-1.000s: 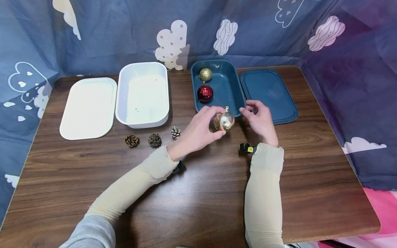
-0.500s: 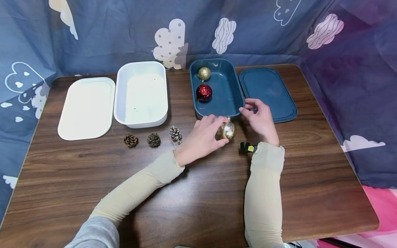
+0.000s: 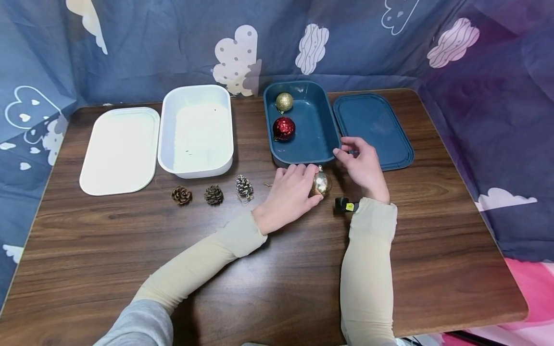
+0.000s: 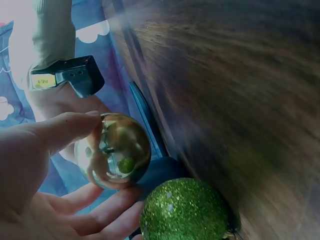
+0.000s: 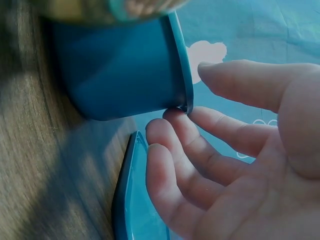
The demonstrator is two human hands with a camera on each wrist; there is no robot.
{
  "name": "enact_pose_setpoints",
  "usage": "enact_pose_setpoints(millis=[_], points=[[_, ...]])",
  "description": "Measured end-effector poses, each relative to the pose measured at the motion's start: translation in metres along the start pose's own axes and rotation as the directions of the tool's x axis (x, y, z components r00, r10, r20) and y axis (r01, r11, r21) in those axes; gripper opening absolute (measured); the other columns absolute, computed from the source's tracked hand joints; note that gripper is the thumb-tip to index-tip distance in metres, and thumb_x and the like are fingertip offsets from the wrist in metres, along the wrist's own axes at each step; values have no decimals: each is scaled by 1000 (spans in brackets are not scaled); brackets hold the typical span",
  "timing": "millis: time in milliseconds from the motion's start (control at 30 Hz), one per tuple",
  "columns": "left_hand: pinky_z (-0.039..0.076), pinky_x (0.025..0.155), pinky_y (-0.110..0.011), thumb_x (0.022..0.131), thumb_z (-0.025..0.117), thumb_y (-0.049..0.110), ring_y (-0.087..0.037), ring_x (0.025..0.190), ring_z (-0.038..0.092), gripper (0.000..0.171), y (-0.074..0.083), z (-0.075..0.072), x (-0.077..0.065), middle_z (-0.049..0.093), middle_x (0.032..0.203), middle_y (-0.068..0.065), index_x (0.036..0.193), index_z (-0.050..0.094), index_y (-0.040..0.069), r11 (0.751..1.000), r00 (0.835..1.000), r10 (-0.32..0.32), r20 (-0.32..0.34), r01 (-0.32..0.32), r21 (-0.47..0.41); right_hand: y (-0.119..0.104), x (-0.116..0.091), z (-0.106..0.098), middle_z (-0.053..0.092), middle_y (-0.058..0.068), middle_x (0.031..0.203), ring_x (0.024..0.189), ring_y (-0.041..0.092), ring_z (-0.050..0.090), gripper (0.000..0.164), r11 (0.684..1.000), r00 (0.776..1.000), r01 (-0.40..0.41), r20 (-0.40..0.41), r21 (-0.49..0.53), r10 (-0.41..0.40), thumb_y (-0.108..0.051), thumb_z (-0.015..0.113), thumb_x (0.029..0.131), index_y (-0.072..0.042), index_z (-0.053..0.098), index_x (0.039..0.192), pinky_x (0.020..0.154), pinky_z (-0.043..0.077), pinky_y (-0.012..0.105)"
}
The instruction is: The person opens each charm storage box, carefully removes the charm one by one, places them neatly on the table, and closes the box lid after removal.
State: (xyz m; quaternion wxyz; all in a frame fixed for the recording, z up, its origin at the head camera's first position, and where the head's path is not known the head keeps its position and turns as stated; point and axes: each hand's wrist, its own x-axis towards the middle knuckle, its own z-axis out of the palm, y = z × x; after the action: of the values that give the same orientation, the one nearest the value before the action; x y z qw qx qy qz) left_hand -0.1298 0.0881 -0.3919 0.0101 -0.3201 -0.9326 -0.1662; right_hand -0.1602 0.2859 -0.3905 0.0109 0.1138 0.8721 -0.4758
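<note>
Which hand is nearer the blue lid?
Right. The right hand is beside the blue lid; the left hand is farther left, holding the shiny gold bauble.

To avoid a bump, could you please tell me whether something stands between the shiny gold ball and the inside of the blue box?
Yes: the near wall of the blue box stands between its inside and the shiny gold ball, which the left grip holds.
</note>
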Motion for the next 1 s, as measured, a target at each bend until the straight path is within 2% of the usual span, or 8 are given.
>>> enact_pose_setpoints(millis=[167,400,667,1000], points=[[42,82,-42,89,63,51,-22,98,57,51,4,3,3,63,105,-4,122,52,13,999,1000,-12,19,11,52,0,0,0,56,12,117,91,31,60,46,1000,1000,4,-5,-10,-4,-28,60,95,-8,52,135,66,50,22],[43,80,-42,89,60,54,-20,92,58,49,5,6,5,63,97,-2,115,51,13,998,999,-28,31,26,55,1,1,0,56,11,117,90,30,60,46,1000,1000,6,-3,-8,-6,-29,60,95,-9,53,135,65,49,21],[36,94,-49,89,61,54,-21,93,58,48,5,8,7,65,94,-1,110,50,13,999,999,-26,21,25,46,0,-1,0,55,11,117,91,31,58,46,1000,1000,1,9,0,-1,-29,59,96,-8,52,136,70,51,23],[33,98,-53,90,59,55,-21,91,59,48,6,9,9,68,93,-1,108,53,11,998,998,-28,53,25,55,-1,-1,-1,55,10,114,90,32,58,46,1000,1000,3,15,5,-3,-29,58,96,-8,52,136,73,52,26]])
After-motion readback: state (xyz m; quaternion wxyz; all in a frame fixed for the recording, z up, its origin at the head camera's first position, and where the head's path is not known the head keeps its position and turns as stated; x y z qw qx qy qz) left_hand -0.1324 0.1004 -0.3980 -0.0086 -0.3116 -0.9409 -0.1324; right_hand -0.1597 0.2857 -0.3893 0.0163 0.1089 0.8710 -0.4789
